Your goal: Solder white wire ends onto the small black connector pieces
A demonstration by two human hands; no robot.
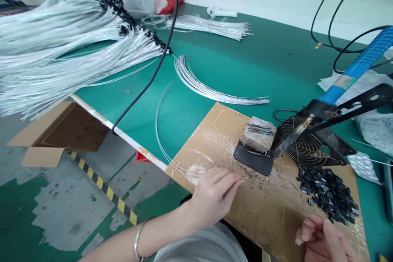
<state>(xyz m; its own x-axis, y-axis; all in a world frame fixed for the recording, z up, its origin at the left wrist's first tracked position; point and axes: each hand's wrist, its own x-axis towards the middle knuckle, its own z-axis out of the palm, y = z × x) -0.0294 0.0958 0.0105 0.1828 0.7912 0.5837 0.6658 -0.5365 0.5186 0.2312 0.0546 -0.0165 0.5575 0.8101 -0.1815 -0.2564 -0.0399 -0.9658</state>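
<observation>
My left hand is closed in a pinch over the cardboard sheet, on thin white wires. They curve away behind the hand across the green table, and a short pale tip pokes out past the fingertips. My right hand is at the lower right with curled fingers and the thumb close to the index finger; anything between them is too small to make out. Just beyond it lies a pile of small black plastic pieces. A soldering iron with a blue handle leans on its stand, its metal shaft angled down toward a black plate.
A block carrying thin metal rods sits on the plate. The cardboard sheet bears dark crumbs. Loose white wires and a tied bundle lie farther back. Black-ended wires fill the left. A black cable hangs in front.
</observation>
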